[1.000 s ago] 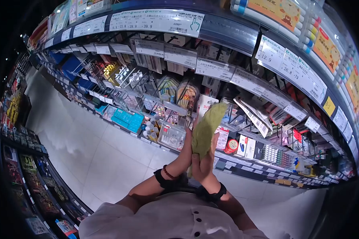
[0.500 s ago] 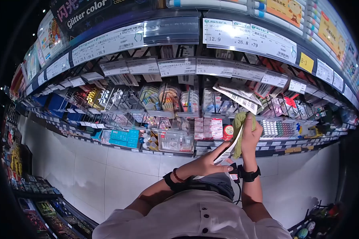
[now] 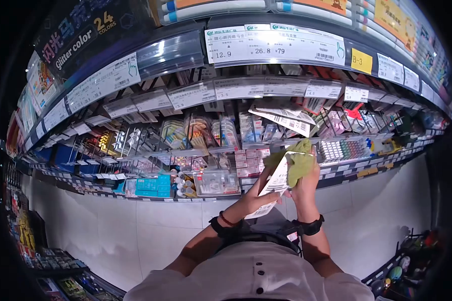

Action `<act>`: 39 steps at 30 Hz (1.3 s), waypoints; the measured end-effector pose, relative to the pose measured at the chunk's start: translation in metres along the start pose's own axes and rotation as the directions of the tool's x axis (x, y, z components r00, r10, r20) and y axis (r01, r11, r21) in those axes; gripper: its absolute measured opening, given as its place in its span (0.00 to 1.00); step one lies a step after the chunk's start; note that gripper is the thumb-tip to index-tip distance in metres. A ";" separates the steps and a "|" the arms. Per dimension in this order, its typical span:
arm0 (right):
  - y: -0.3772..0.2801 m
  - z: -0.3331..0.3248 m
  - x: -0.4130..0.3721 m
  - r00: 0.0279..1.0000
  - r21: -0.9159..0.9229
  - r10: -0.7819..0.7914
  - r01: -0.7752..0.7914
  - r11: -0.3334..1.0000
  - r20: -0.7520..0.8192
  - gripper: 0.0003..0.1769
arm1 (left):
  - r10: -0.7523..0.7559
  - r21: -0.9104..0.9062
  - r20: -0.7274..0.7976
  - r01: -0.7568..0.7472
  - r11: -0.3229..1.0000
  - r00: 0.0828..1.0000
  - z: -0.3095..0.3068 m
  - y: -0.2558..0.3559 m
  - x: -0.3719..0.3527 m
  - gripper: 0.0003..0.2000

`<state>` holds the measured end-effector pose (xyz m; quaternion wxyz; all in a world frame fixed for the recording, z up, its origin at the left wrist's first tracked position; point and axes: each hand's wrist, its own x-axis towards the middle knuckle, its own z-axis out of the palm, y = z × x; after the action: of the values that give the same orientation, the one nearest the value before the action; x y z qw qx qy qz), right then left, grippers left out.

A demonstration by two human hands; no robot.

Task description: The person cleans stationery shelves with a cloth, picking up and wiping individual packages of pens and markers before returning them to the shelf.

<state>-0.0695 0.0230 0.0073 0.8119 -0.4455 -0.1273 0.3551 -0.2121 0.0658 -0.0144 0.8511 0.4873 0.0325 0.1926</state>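
My left hand (image 3: 252,201) is closed on white price labels (image 3: 273,183) printed with barcodes, held at a slant in front of my waist. A crumpled green cloth (image 3: 300,169) is in my right hand (image 3: 307,188), whose fingers are partly hidden behind it. Cloth and labels touch, and the cloth overlaps the upper edge of the labels. Beyond my hands, more white printed sheets (image 3: 285,119) lie fanned out on the shelf among hanging packs.
A curved shelf unit carries price strips (image 3: 276,42), a yellow B-3 tag (image 3: 361,60) and marker packs (image 3: 316,12). Lower down stand small pink-and-white boxes (image 3: 251,161), a clear plastic case (image 3: 217,183) and blue boxes (image 3: 153,186). Pale floor tiles (image 3: 171,213) run below.
The view has shifted slightly to the right. The labels have turned so their printed face shows more, and the cloth has spread out over their upper end.
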 end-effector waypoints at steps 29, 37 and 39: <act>-0.040 -0.060 0.009 0.552 -0.555 -0.492 0.817 0.157 0.673 0.15 | -0.272 -0.138 -0.458 0.234 0.962 0.847 0.053 -0.061 0.076 0.29; -0.075 -0.115 0.039 0.978 0.043 -0.205 0.206 0.978 -0.030 0.24 | -0.518 0.020 -0.219 0.534 0.845 0.827 0.096 -0.075 0.123 0.31; -0.090 -0.127 0.041 0.970 0.092 -0.231 0.237 0.967 -0.073 0.22 | -0.529 0.142 -0.204 0.560 0.816 0.823 0.101 -0.077 0.136 0.31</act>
<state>0.0678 -0.0610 0.0034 0.8731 -0.3967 -0.1360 0.2487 -0.0389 -0.0027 -0.0085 0.8132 0.5221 0.2558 -0.0262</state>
